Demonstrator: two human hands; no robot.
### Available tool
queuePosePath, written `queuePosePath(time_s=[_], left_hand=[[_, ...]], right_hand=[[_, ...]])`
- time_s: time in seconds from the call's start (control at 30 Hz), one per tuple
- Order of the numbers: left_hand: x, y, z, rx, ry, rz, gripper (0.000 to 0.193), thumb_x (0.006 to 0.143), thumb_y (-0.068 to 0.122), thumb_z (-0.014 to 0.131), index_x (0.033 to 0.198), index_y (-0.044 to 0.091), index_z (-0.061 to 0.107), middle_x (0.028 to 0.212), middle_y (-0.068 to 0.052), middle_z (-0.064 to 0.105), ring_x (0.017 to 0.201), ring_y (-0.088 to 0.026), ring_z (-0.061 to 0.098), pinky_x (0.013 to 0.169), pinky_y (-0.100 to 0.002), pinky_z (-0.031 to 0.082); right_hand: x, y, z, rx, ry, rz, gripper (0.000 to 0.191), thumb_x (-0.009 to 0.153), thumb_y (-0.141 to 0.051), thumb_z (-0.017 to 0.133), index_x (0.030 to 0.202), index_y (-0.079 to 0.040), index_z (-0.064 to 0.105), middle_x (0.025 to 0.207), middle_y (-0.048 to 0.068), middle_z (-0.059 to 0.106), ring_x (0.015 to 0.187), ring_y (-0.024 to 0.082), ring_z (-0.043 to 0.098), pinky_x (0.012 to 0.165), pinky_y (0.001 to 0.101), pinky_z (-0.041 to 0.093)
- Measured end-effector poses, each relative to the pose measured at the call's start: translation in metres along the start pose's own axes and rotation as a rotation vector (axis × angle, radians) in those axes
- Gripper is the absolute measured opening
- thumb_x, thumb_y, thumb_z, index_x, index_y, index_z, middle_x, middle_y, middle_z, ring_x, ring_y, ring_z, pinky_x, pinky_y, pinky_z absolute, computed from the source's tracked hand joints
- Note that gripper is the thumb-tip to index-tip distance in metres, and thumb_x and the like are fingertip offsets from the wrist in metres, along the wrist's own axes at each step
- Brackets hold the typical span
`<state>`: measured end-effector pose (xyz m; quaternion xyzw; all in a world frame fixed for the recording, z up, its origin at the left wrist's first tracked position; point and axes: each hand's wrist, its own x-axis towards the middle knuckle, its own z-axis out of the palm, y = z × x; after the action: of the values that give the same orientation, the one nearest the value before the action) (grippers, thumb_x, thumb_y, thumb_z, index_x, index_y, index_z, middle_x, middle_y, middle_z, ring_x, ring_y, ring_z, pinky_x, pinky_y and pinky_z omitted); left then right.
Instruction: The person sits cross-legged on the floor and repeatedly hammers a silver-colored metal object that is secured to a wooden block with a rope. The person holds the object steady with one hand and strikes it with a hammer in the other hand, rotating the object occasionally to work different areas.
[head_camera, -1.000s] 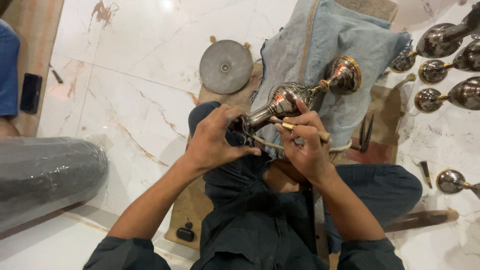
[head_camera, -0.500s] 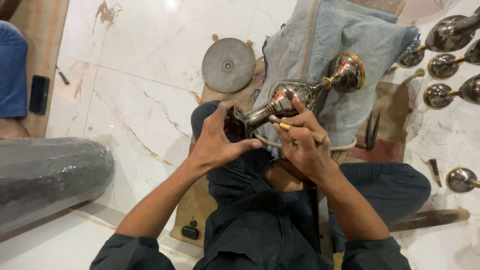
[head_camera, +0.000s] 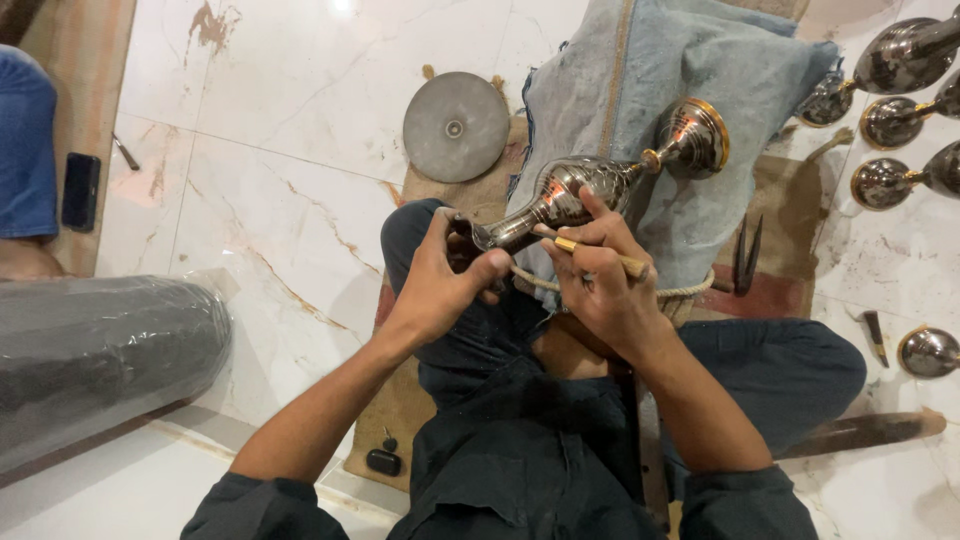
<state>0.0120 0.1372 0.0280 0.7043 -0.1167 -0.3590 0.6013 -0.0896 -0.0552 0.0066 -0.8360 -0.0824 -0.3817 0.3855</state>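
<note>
Across the person's lap, a slim metal vase (head_camera: 560, 195) lay tilted over a blue cloth (head_camera: 690, 110), its flared gold-rimmed mouth (head_camera: 695, 135) pointing away and its narrow end gripped close to the body. The left hand (head_camera: 440, 285) was wrapped around that narrow end, steadying it, while the right hand (head_camera: 600, 280) was closed on a wooden-handled tool (head_camera: 595, 252) with a brass collar, its tip pressed to the vase's belly. Good work at this step seemed to call for a firm hold by the left hand, the vase bedded in the cloth so it could not roll, and short, controlled strokes. A rope (head_camera: 600, 292) ran under the right hand. On the marble floor (head_camera: 280, 150) to the right stood more metal vessels (head_camera: 885, 180); whether anything was inside them, or inside the vase, could not be told. A round metal disc (head_camera: 455, 125) lay beyond the knees.
</note>
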Motion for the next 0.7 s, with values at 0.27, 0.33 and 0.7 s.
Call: queuePosePath(time_s=[0.27,0.33,0.7], left_hand=[[-0.002,-0.001,0.001,-0.323,-0.031,-0.3,0.068,0.088,0.06,0.066,0.118,0.002,0.046,0.087,-0.01,0.062,0.07,-0.018,0.07,0.065,-0.034,0.065],[-0.007,0.001,0.001,-0.392,-0.073,-0.364,0.064,0.088,0.058,0.065,0.115,0.003,0.046,0.088,-0.011,0.064,0.074,-0.02,0.072,0.069,-0.036,0.065],[0.006,-0.015,0.117,-0.988,-0.359,-0.319,0.039,0.101,0.029,0.054,0.121,-0.003,0.061,0.118,-0.02,0.071,0.11,-0.026,0.07,0.107,-0.039,0.054]], right_hand=[[-0.016,0.002,0.0,0.026,0.01,-0.054,0.032,0.091,0.007,0.077,0.103,-0.002,0.049,0.099,0.012,0.069,0.097,0.027,0.075,0.116,0.0532,0.046],[-0.025,0.003,-0.004,0.1,0.092,-0.007,0.032,0.094,0.007,0.074,0.105,-0.003,0.046,0.104,0.011,0.066,0.102,0.026,0.075,0.119,0.0522,0.045],[-0.091,-0.007,-0.073,-0.513,-0.127,0.437,0.033,0.083,-0.005,0.076,0.115,0.004,0.073,0.112,0.018,0.06,0.095,0.035,0.064,0.079,0.0431,0.054]])
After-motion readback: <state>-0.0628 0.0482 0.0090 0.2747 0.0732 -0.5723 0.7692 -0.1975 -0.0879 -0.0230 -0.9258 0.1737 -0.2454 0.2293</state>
